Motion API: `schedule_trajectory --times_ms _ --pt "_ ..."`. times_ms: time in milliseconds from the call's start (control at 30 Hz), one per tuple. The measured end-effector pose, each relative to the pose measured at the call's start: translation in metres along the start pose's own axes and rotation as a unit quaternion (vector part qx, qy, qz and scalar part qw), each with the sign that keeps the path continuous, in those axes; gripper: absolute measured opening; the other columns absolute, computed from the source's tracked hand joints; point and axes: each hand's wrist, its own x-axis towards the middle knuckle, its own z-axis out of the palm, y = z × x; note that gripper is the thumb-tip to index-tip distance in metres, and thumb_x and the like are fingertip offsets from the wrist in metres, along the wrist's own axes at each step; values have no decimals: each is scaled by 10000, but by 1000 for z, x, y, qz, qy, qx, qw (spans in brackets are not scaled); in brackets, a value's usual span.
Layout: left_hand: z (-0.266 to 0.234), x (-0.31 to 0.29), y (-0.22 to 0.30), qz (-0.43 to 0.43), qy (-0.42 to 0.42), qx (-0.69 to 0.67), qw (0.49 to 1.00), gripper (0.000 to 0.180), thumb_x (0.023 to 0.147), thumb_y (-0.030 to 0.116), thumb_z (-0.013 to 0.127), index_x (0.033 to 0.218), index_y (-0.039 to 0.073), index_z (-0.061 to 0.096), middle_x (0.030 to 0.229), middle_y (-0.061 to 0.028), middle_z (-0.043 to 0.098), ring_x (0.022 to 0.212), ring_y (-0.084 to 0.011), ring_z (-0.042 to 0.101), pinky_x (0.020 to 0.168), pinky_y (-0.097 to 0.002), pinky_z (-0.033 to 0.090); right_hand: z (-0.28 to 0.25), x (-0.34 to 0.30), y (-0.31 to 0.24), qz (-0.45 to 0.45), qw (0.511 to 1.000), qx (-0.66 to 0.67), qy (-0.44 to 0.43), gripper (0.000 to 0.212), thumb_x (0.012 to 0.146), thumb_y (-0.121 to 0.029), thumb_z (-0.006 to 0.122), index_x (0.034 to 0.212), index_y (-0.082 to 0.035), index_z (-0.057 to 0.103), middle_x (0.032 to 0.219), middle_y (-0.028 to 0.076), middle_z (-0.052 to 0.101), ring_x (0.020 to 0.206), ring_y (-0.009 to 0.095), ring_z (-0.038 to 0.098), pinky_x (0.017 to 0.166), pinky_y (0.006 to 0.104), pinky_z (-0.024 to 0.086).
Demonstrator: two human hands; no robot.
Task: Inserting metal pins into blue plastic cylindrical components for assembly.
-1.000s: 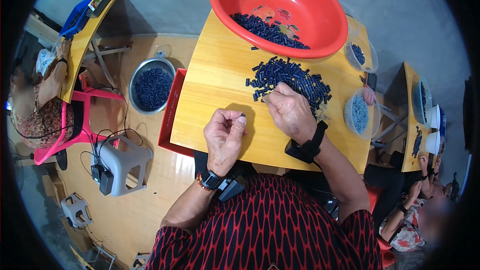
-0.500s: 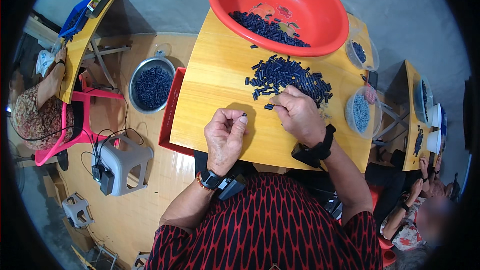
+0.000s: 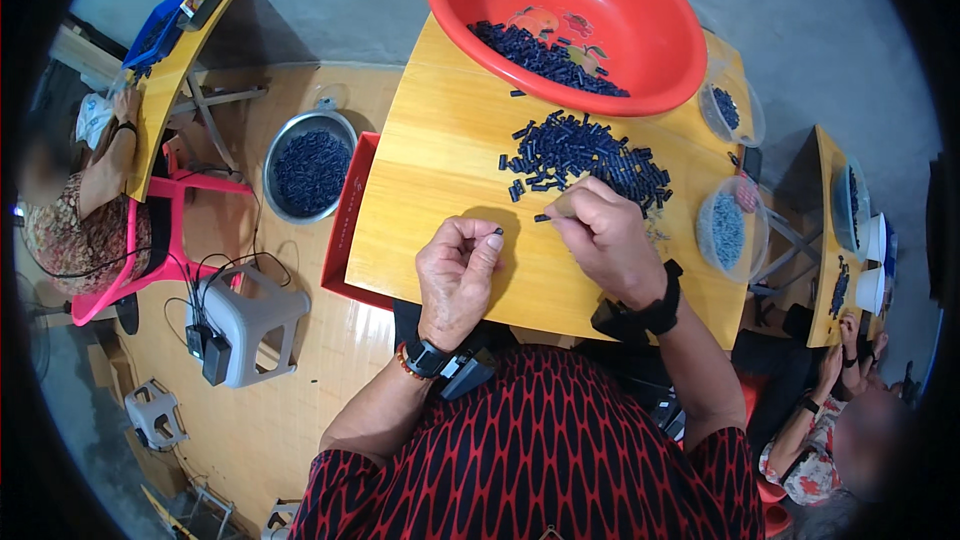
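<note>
Over a yellow wooden table [image 3: 415, 175], the bare left hand [image 3: 455, 268] pinches one small dark piece [image 3: 498, 231], mostly hidden by its fingers. The bare right hand [image 3: 610, 243] — at the loose pile of dark-blue tubes [image 3: 585, 153] a second ago — now pinches one short dark-blue tube [image 3: 542, 218] just below the pile. One round red plastic basin [image 3: 640, 25], cut off above, holds more, too many to count.

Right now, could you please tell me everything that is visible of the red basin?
The red basin is wide, open-topped and smooth, slightly glossy, apparently plastic. A fruit print decorates its inner bottom, partly covered by many small dark pieces gathered toward the near side. It rests toward the far end of the yellow table, just beyond a loose heap of similar pieces. Whether it tilts, I cannot tell. Neither the left hand nor the right hand touches it.
</note>
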Motion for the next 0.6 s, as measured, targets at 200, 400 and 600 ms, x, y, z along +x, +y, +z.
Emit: schedule_trajectory --times_ms 200,400,600 --pt "-4 -2 5 -9 -68 -3 998 103 939 43 630 1007 -23 591 867 -49 633 713 -105 603 678 -256 539 2 -18 -16 122 949 287 -50 121 853 52 624 958 47 685 827 51 615 746 92 639 642 231 502" --pt "7 -12 10 -54 -115 -86 988 138 944 84 647 1014 -20 591 855 -53 629 696 -109 595 661 -249 529 7 -23 -17 120 941 316 3 116 833 50 682 947 38 699 826 50 614 715 72 613 605 209 483" --pt "14 -15 13 -64 -133 -73 986 141 947 87 643 1018 -23 590 844 -49 625 692 -106 591 654 -248 529 2 -29 -14 88 962 259 25 127 813 39 718 939 19 722 846 56 628 684 71 593 590 215 472"
